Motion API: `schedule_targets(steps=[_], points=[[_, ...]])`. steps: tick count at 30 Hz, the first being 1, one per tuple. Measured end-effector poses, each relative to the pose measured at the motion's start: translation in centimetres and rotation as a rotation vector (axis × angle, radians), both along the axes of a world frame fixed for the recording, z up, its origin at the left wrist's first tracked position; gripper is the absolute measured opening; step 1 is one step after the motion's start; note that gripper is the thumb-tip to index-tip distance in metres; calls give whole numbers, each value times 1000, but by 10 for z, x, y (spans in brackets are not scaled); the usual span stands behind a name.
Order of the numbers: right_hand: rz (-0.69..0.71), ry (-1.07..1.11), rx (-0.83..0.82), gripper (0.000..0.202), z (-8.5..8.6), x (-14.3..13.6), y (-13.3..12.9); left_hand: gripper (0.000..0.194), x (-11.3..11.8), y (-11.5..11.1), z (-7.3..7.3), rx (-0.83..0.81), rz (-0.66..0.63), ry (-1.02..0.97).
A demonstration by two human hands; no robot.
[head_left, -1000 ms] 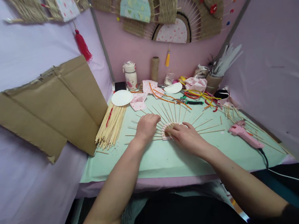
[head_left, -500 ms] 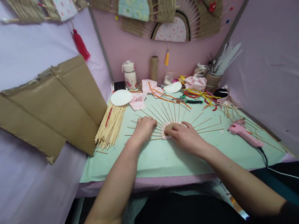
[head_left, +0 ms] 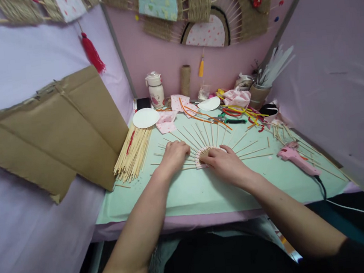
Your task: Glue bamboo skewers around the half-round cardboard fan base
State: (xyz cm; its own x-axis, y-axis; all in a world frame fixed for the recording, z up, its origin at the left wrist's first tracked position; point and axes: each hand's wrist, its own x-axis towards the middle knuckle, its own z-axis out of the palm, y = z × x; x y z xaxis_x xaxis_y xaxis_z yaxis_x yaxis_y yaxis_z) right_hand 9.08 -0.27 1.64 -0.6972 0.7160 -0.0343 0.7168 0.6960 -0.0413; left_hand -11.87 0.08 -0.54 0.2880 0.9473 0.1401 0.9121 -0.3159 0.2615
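Note:
Thin wooden sticks fan out from a small half-round piece with a pink patterned edge and a brown middle, flat on the green table. Over the left sticks lies my left hand, its fingers curled together near the half-round's left side; what they pinch is too small to make out. My right hand rests on the half-round piece, fingers pressed on its brown middle and thumb side hidden in part. It covers much of the piece's right half.
A bundle of sticks lies left under a white disc, beside leaning cardboard. Pliers, cloth scraps and coloured stems are at the back. A pink glue gun with its cord lies right. A bottle stands behind.
The camera view has shifted slightly. Both hands stay at the half-round piece and its sticks, with hardly any visible movement.

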Motion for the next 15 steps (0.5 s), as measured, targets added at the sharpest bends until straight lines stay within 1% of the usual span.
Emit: schedule_targets(steps=[5,9,15], points=[[5,21,1,27,-5,1,6,19,-1,1,-2,-4,3,-3],[23,55,-26,23,-5,1,11,19,-2,2,-5,-14,10,-9],[68,128,-45,22,-8,4,16,18,-3,-1,-3,-39,17,-14]])
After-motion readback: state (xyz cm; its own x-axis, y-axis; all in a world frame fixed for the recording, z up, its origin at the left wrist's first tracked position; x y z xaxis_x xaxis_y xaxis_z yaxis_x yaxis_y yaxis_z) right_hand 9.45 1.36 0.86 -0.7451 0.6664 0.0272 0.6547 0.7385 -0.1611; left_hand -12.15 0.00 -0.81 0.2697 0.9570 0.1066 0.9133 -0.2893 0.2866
